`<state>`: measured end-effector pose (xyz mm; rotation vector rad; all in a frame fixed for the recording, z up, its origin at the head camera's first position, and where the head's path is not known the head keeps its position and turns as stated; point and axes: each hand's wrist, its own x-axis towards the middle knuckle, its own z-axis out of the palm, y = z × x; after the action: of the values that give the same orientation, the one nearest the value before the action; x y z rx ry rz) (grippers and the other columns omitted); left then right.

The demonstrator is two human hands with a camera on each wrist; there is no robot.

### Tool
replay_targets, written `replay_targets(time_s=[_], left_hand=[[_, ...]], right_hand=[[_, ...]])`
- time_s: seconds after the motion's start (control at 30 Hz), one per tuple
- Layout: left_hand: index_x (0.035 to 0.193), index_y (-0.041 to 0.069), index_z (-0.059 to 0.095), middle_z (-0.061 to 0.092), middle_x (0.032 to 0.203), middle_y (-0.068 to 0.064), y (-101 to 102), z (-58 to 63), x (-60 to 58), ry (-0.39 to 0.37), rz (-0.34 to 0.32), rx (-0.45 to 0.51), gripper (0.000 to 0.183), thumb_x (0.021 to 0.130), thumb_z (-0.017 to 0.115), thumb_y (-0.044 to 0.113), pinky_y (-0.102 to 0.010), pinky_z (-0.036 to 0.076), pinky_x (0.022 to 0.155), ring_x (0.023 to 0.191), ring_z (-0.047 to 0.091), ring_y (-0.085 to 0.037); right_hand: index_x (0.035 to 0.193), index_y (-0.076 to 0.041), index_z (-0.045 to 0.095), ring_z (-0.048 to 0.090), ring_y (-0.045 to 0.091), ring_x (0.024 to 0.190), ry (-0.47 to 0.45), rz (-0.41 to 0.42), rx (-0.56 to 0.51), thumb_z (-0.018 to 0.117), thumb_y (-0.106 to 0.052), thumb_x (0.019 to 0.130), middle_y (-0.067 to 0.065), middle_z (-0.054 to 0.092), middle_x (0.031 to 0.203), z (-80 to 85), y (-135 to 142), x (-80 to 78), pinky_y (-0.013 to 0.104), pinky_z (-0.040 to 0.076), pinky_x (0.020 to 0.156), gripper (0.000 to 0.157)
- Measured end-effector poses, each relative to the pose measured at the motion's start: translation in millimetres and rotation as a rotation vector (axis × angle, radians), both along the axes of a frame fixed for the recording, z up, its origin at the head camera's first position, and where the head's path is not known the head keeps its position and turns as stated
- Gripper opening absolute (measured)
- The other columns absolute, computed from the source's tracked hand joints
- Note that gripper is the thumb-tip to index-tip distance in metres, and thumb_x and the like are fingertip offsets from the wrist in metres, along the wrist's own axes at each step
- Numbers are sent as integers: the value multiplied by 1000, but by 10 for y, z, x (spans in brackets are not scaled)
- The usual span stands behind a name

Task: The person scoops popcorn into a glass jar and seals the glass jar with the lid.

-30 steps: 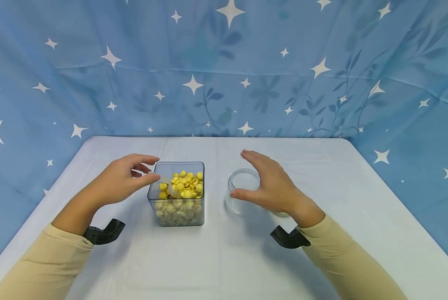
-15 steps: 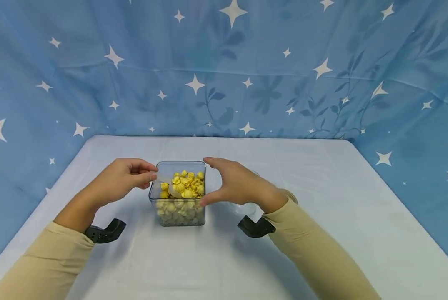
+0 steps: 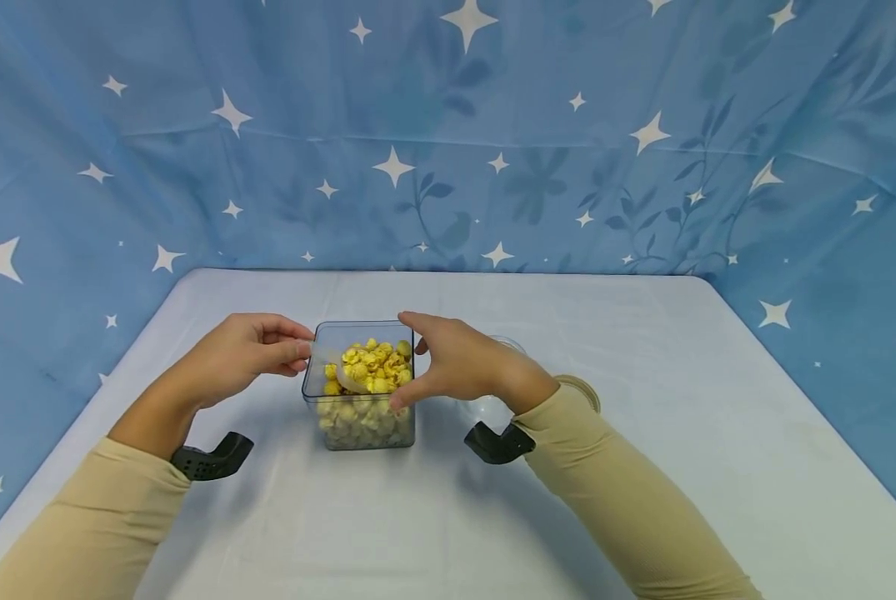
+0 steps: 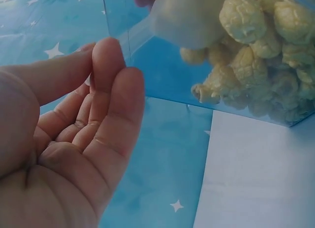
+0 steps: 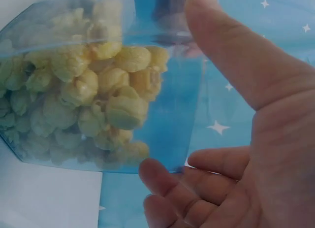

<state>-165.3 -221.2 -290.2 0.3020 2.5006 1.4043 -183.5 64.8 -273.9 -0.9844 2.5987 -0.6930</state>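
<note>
A square clear plastic box [image 3: 365, 425] of yellow popcorn [image 3: 376, 367] stands on the white table. My left hand [image 3: 248, 354] pinches the handle of a translucent scoop [image 3: 352, 377] at the box's left rim. The bowl of the scoop lies inside, against the popcorn; in the left wrist view it shows pale through the wall. At the right side my right hand [image 3: 455, 362] grips the box, thumb at the front corner and fingers toward the back. Through the right wrist view, its fingers [image 5: 160, 179] curl close by the clear wall.
Right of the box, a round clear jar [image 3: 488, 410] is partly hidden behind my right hand and wrist. A gold-toned ring-shaped lid [image 3: 583, 387] lies beside the right sleeve. Behind the table [image 3: 372, 517] hangs a blue curtain [image 3: 448, 167] with stars.
My right hand has moved left from above the jar to the box's right side. My left fingers have closed on the scoop handle. The box keeps its place.
</note>
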Motion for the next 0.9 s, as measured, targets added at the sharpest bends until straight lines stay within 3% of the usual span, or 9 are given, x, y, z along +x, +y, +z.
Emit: replay_targets(time_s=[0.2, 0.43, 0.9], left_hand=[[117, 0, 52, 59, 107, -15, -2, 0, -7, -13, 11, 51, 46, 86, 59, 34, -31, 50, 78, 91, 60, -25], [117, -2, 51, 61, 98, -14, -65, -12, -24, -1, 20, 84, 48, 86, 60, 33, -31, 50, 77, 86, 61, -20], [117, -11, 46, 59, 96, -10, -180, -71, 13, 16, 65, 212, 47, 88, 58, 23, -28, 50, 77, 83, 60, -16]], right_hand=[[142, -14, 21, 48, 9, 103, 1, -15, -16, 70, -61, 62, 0, 34, 138, -37, -1, -5, 27, 45, 78, 105], [142, -14, 21, 47, 9, 105, 1, -40, 1, 72, -57, 64, -1, 34, 139, -37, -3, 0, 27, 44, 81, 103], [142, -14, 22, 46, 9, 107, -1, -46, -18, 72, -57, 63, 0, 33, 140, -32, -6, 7, 28, 44, 82, 103]])
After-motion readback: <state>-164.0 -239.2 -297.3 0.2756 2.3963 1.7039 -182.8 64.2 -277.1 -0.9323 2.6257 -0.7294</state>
